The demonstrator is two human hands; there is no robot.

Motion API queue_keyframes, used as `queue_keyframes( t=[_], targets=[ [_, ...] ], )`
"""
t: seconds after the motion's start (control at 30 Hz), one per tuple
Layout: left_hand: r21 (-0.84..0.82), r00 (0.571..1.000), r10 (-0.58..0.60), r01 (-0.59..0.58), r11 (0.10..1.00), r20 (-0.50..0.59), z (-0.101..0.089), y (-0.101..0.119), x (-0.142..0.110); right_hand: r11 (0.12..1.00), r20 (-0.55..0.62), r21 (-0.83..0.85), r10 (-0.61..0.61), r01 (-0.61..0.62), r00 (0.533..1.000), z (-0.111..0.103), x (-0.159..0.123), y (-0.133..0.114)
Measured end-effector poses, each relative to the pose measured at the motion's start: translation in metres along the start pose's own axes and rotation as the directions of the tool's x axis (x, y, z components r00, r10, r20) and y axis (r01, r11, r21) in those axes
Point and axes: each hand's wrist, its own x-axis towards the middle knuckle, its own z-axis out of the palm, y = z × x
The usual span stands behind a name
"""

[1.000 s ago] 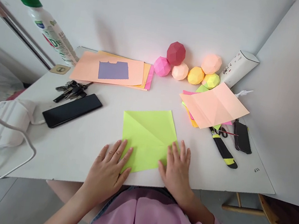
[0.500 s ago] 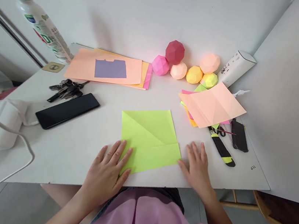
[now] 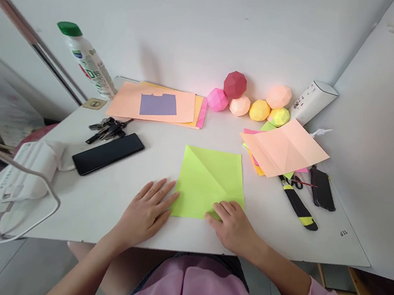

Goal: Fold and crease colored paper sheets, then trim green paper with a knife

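So the lime green sheet (image 3: 206, 183) is lying flat on the white counter (image 3: 103, 210), right in front of the person, with a diagonal crease running from near its top left corner down toward the right. Left hand (image 3: 146, 211) is palm down with a wide grip, fingers spread, fingertips just touching the sheet's left edge near the bottom, and most of the hand on bare counter. Right hand (image 3: 232, 225) is on the sheet's lower right part with its fingers bent in; honestly can't tell if that grip is pinching any paper or just pressing on it. Off to the left there's a black phone (image 3: 108, 153) with a bunch of keys (image 3: 109, 129) just behind it, plus a white charger box (image 3: 27, 170) with cables. Back left is a stack of colored paper (image 3: 126, 101) with a purple piece (image 3: 159, 105) on top, and a green-capped bottle (image 3: 92, 69) beside it. Faceted paper balls (image 3: 235, 85) sit along the wall, and a creased peach sheet (image 3: 285, 147) tops another pile on the right, near a black and yellow handle (image 3: 298, 206).
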Motion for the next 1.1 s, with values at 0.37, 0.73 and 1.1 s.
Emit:
queue_keyframes(
  t=[0.37, 0.73, 1.1],
  targets=[
    [0.016, 1.0, -0.014, 0.014, 1.0, -0.015, -0.001, 0.005, 0.002, 0.982, 0.105, -0.023, -0.187, 0.19, 0.977, 0.001, 0.05, -0.015],
    [0.06, 0.973, -0.22, 0.224, 0.973, -0.071, 0.003, 0.038, 0.007, 0.986, 0.077, 0.041, -0.167, 0.164, 0.983, 0.009, 0.048, -0.009],
    [-0.051, 0.97, -0.192, 0.186, 0.981, -0.148, 0.001, 0.03, -0.006, 0.984, 0.05, 0.024, -0.18, 0.179, 0.982, 0.008, 0.048, -0.007]
  ],
)
